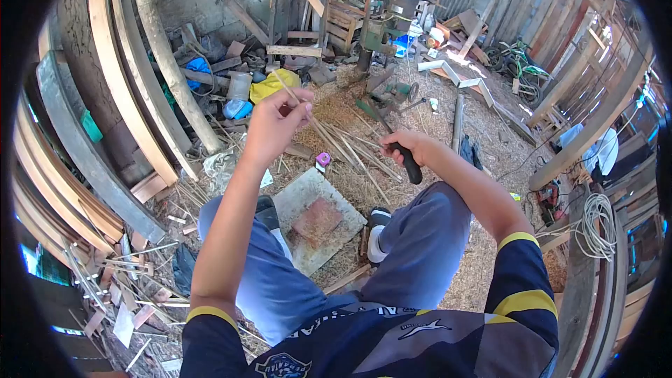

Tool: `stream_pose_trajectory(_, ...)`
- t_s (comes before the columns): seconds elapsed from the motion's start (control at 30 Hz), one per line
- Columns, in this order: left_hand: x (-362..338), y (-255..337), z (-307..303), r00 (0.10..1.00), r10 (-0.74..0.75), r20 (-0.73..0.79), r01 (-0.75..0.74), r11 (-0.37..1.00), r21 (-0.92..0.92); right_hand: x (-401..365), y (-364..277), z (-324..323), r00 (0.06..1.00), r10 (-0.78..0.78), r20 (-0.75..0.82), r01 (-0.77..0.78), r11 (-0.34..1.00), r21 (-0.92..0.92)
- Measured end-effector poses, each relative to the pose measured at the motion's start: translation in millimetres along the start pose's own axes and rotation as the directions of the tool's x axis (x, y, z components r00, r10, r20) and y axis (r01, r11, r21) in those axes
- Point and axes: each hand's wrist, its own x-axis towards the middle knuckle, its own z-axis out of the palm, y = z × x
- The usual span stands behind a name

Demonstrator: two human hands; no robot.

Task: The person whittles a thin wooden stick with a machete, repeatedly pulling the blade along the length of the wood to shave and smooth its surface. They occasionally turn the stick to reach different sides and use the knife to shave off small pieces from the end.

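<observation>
Knife handle point(414, 170) partly buried in the right hand point(406, 147), middle of the thin stick point(285, 88) covered by the left hand point(274, 124) — its lower end too fine to trace, shirt badge point(283, 366) cut off by the bottom edge.

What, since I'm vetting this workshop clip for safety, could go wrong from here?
1. The knife in the right hand points its blade toward the left hand, which pinches the thin strip. A slip could cut those fingers.
2. The blade is above the bent legs. A loosened grip could drop it onto them.
3. Loose strips litter the ground by the feet and might cause a stumble.
</observation>
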Motion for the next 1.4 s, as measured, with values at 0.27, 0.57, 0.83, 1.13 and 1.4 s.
stream_pose_trajectory(0.27,-19,-137,33,0.979,-0.123,0.161,0.033,0.88,0.474,-6,14,-21,1.0,0.02,-0.02,-0.021,0.997,-0.074)
stream_pose_trajectory(0.57,-62,-201,70,0.946,-0.283,0.156,0.16,0.83,0.535,-27,14,-18,0.997,-0.039,-0.062,0.035,0.997,-0.07)
stream_pose_trajectory(0.83,-63,-204,74,0.926,-0.357,0.124,0.234,0.799,0.554,-43,17,-16,0.996,-0.066,-0.055,0.057,0.988,-0.144)
stream_pose_trajectory(1.13,-80,-180,61,0.948,-0.317,-0.026,0.287,0.817,0.499,-68,45,-39,0.996,-0.089,-0.033,0.069,0.92,-0.387)
stream_pose_trajectory(1.4,-99,-169,40,0.97,-0.234,-0.062,0.24,0.891,0.385,-103,71,-23,0.993,-0.117,0.005,0.095,0.786,-0.611)
